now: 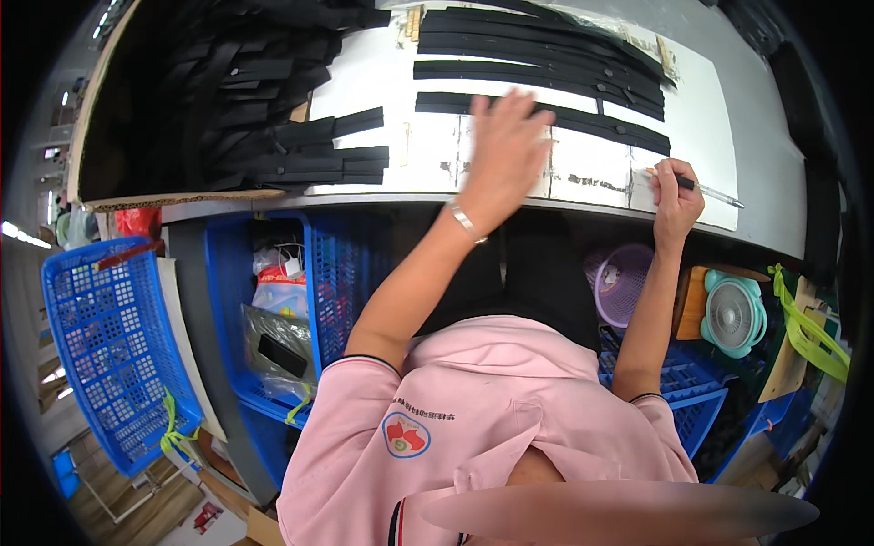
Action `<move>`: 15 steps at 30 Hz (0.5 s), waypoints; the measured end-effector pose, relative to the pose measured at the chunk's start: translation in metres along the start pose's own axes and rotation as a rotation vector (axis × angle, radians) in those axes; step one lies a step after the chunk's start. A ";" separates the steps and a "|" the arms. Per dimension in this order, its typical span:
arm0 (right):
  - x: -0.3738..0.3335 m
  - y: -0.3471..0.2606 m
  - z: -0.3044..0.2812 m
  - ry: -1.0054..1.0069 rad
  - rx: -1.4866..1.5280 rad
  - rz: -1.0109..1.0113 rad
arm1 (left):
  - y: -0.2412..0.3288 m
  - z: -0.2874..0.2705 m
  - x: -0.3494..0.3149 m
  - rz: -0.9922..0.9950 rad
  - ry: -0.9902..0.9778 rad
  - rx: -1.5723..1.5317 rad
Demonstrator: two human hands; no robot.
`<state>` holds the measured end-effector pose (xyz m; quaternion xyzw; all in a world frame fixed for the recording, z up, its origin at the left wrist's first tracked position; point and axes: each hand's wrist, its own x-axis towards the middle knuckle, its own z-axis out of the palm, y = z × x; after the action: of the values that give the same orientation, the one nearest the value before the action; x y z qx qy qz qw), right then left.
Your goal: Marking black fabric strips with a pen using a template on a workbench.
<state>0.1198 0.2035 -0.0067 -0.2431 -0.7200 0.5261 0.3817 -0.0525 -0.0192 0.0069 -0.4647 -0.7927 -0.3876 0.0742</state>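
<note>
My left hand (507, 155) hovers at or just touches the nearest black fabric strip (596, 125), its fingers spread and slightly blurred; whether it touches cannot be made out. My right hand (675, 198) is closed around a pen (719, 194) with a dark grip and a clear barrel, its tip pointing left over the white board (710, 109). Further back on the board, several more black strips (537, 45) lie side by side, some bearing small round studs. Dark marks and ruled lines (592, 182) run along the board's near part.
A cardboard box (182, 197) at left holds a heap of black strips (246, 114), some ends reaching over the board. Below the table edge are blue baskets (314, 273), one with a phone (282, 355), a purple basket (626, 284) and a turquoise fan (733, 314). Another blue basket (100, 318) stands far left.
</note>
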 end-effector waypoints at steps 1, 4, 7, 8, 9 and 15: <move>-0.001 0.000 0.000 -0.007 -0.015 -0.026 | -0.012 -0.016 -0.009 -0.037 0.020 0.101; 0.000 0.001 0.003 -0.012 -0.023 -0.046 | -0.057 -0.075 -0.026 -0.178 -0.005 0.477; -0.001 -0.007 0.004 -0.004 -0.078 -0.032 | -0.103 -0.110 -0.049 -0.307 0.094 0.567; -0.001 -0.005 0.004 -0.005 -0.071 -0.046 | -0.107 -0.120 -0.049 -0.314 0.108 0.480; -0.001 -0.003 0.003 0.009 -0.076 -0.040 | -0.110 -0.125 -0.048 -0.322 0.120 0.392; 0.000 -0.003 0.005 -0.001 -0.149 -0.132 | -0.109 -0.129 -0.032 -0.264 0.162 0.413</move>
<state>0.1155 0.1997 -0.0047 -0.2225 -0.7720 0.4448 0.3959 -0.1524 -0.1582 0.0206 -0.2996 -0.9003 -0.2598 0.1795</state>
